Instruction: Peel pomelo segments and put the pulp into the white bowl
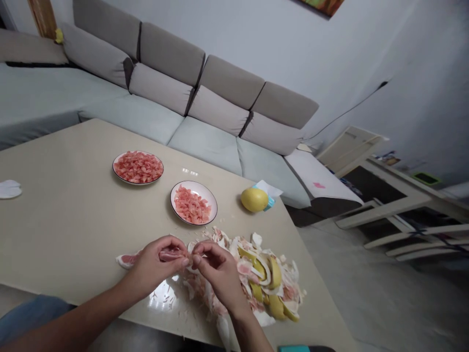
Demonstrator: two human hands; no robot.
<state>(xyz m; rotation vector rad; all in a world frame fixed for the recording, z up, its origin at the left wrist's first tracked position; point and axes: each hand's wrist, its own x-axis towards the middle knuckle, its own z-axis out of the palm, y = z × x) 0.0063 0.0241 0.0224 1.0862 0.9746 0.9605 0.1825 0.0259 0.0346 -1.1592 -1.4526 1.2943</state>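
Observation:
My left hand (154, 264) is closed around a pinkish pomelo segment (170, 255) above the near side of the table. The fingertips of my right hand (220, 271) pinch at the segment's right end, close against the left fingertips; the exact bit between them is hidden. Under and beside my left hand lies another pomelo piece (127, 260) with white pith and red flesh. A heap of pomelo peel and membranes (271, 274), yellow and white, spreads below and right of my right hand. Beyond my hands stands a white plate (211, 199) partly covered with peeled pink pulp (192, 205).
A second plate (116, 172), farther back, is heaped with pink pulp (138, 166). A whole yellow pomelo (254, 200) rests by a blue-and-white tissue pack (270, 201). White peel (10, 189) lies at far left. A grey sofa (208, 142) runs behind the table (73, 205).

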